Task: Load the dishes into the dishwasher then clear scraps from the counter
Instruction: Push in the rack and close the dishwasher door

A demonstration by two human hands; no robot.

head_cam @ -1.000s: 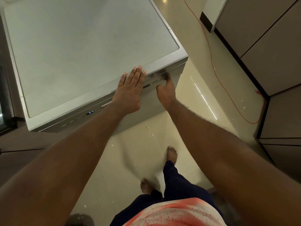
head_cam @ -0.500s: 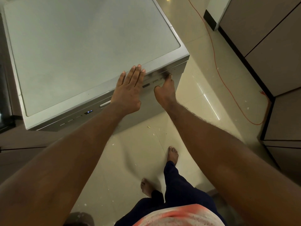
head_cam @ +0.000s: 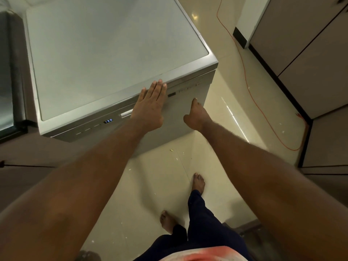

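Dishwasher: the dishwasher point(head_cam: 113, 59) fills the picture from 9 to 12 o'clock. It is seen from above, with a pale top inside a grey metal rim, and its door is closed.
Control strip: the control strip point(head_cam: 188, 89) runs along the upper edge of the door. A small display point(head_cam: 108, 121) at about 9 o'clock from the centre shows the blue digits 130.
Handle: a short silver handle point(head_cam: 125, 114) sits just at 3 o'clock of the display and is partly covered by the left wrist.
Left hand: the left hand point(head_cam: 150, 108) lies flat and released on the front top edge of the dishwasher. The fingers are straight and together, the tips reach the metal rim, and it grasps nothing.
Right hand: the right hand point(head_cam: 195, 117) is at 3 o'clock of the left hand, in front of the door and below the control strip. One finger is stretched up toward 12 o'clock and the thumb points to 9 o'clock. The other fingers are hidden, so I cannot tell if it is clenched or if the tip touches the door.
Floor: the floor point(head_cam: 160, 185) has cream tiles. Small pale crumbs point(head_cam: 171, 150) lie near the centre, just in front of the dishwasher.
Cable: an orange cable point(head_cam: 244, 76) runs over the tiles from 1 o'clock down to 3 o'clock.
Cabinets: grey-brown cabinets point(head_cam: 310, 53) stand at 2 to 3 o'clock.
Feet: bare feet point(head_cam: 198, 183) stand at 6 o'clock, below dark trousers.
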